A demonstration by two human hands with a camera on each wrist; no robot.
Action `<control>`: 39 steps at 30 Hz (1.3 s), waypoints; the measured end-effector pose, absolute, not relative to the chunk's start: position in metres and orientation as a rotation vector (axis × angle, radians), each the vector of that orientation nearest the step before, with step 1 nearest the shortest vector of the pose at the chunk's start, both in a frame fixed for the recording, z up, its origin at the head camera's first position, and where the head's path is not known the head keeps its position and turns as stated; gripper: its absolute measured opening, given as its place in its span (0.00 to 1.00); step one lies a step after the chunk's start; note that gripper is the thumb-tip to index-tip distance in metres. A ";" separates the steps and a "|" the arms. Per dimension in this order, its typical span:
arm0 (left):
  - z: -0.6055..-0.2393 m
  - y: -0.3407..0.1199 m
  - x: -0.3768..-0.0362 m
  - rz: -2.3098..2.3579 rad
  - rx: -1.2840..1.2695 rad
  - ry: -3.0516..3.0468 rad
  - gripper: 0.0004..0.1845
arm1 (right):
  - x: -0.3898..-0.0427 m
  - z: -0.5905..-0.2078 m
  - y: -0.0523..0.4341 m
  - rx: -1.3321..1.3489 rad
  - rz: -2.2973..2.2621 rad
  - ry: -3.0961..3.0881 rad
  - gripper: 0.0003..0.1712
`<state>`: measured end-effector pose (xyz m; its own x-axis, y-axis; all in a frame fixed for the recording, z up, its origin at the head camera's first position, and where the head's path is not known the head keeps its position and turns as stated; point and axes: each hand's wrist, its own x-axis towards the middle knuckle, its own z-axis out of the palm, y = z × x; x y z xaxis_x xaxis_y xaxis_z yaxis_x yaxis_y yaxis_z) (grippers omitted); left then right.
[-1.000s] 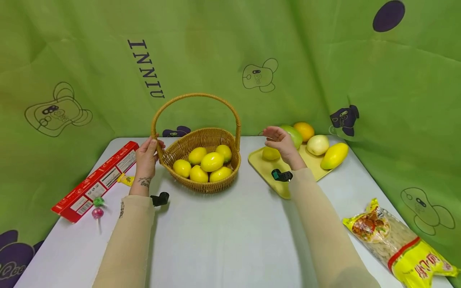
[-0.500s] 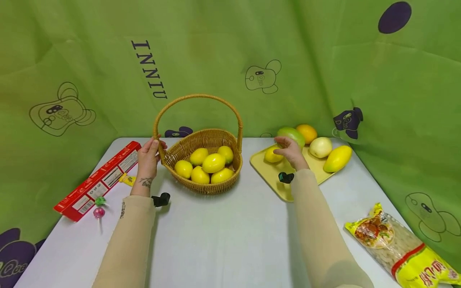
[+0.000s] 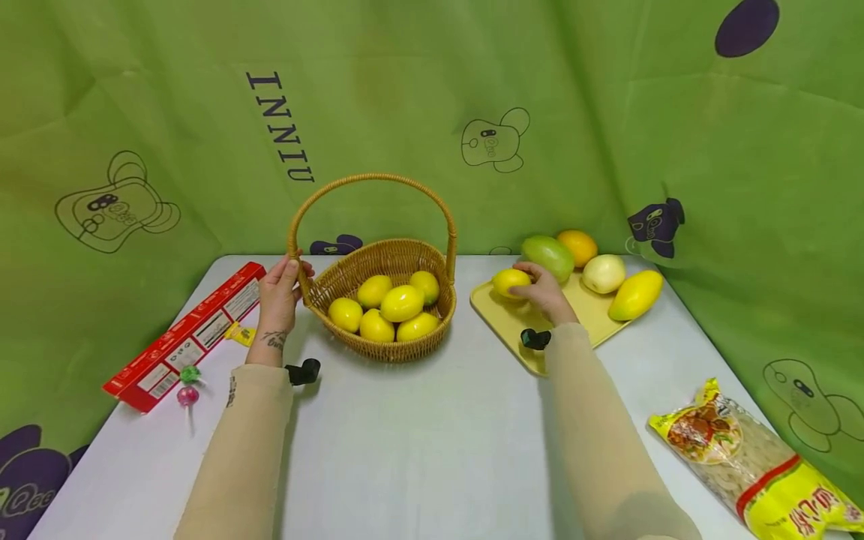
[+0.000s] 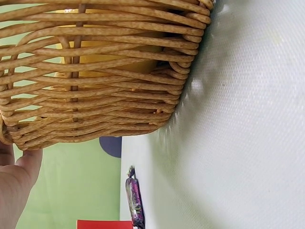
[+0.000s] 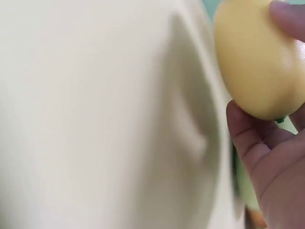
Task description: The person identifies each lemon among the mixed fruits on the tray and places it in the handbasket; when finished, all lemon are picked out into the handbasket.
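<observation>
Right hand: fingers curled around a lemon on the near-left part of the yellow tray; lemon's long axis runs left-right. Left hand: grasps the wicker basket where handle meets rim. Basket, holding five lemons, lies just left of the right hand.
</observation>
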<state>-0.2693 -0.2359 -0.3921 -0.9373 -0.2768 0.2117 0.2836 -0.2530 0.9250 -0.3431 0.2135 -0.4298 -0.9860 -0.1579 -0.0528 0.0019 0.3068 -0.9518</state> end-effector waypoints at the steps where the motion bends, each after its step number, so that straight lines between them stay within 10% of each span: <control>1: -0.392 -0.236 -0.270 -2.241 -0.007 -1.656 0.16 | -0.341 -0.427 0.213 -0.156 -1.796 2.407 0.35; 19: -0.388 -0.235 -0.277 -2.256 0.022 -1.647 0.18 | -0.281 -0.373 0.146 -0.883 -2.010 1.849 0.27; 39: -0.392 -0.233 -0.277 -2.241 0.017 -1.672 0.19 | -0.300 -0.373 0.062 -0.862 -1.430 2.194 0.26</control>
